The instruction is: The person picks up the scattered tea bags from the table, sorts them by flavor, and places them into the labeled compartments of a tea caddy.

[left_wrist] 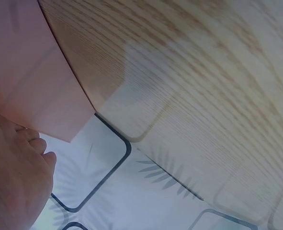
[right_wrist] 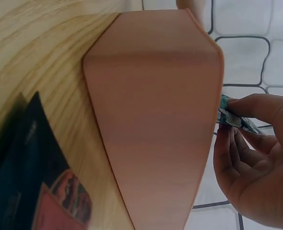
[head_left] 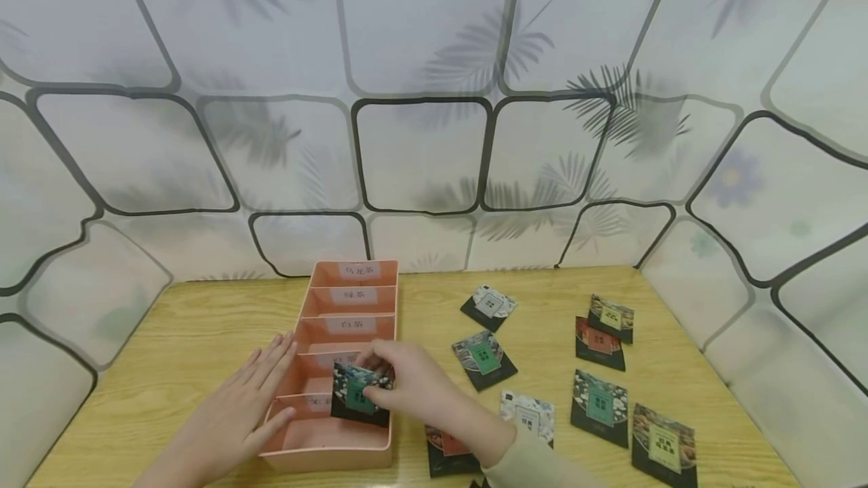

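A long pink box (head_left: 291, 460) with several labelled compartments stands on the wooden table. My right hand (head_left: 420, 386) pinches a dark tea packet (head_left: 361, 395) with a green label between thumb and fingers, over the box's near compartments. In the right wrist view that packet (right_wrist: 237, 120) shows only partly above the box's rim, between thumb and fingertips of the right hand (right_wrist: 256, 158). My left hand (head_left: 230, 405) lies along the left side of the box, fingers straight and touching its edge. The left wrist view shows the left hand (left_wrist: 16, 172) against the pink wall (left_wrist: 36, 72).
Right of the box lie several packets: a white-label one (head_left: 490, 307), green-label ones (head_left: 484, 360) (head_left: 600, 407), a red-label one (head_left: 600, 343), and yellow-label ones (head_left: 612, 318) (head_left: 664, 444). Two more, a white packet (head_left: 529, 414) and a red-label packet (head_left: 447, 458), sit near the right forearm. A patterned curtain (head_left: 427, 157) hangs behind.
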{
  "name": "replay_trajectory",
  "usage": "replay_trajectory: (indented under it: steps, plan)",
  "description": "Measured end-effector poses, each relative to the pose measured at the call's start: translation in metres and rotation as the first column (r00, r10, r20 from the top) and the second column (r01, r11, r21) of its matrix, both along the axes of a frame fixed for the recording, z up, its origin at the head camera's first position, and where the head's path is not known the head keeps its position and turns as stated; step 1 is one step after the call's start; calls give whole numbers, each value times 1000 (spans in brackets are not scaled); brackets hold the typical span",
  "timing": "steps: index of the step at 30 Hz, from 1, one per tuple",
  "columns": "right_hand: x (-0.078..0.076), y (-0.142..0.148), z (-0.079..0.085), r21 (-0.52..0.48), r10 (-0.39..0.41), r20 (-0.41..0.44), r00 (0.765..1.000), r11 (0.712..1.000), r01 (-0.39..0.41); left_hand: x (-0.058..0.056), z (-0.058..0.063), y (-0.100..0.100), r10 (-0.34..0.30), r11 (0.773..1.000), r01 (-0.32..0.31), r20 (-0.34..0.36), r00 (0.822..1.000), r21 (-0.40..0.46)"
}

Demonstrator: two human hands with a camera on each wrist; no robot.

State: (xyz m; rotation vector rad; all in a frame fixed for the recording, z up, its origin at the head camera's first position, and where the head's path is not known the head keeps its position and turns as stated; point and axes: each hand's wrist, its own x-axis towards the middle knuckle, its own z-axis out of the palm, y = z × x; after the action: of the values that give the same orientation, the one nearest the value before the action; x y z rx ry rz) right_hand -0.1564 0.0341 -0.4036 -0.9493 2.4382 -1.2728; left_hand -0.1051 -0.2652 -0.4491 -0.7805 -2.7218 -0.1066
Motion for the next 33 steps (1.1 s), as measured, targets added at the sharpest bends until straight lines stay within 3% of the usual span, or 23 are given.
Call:
replay_trajectory:
  steps: [10, 21, 25, 33]
  plan:
    - [1, -4, -10, 141, 17, -175, 984, 990, 8, 0, 0, 1, -8, 1000, 8, 0, 1000, 8]
    - [4, -9, -16, 246, 50, -370, 928, 968, 46, -1, -1, 1, -16, 1000, 16, -32, 999, -1]
    - [5, -10, -17, 263, 53, -399, 916, 963, 59, -2, -1, 1, -22, 1000, 22, -42, 999, -2]
    - [6, -10, -19, 266, 63, -394, 917, 963, 48, 0, 0, 1, -6, 1000, 6, -16, 1000, -7]
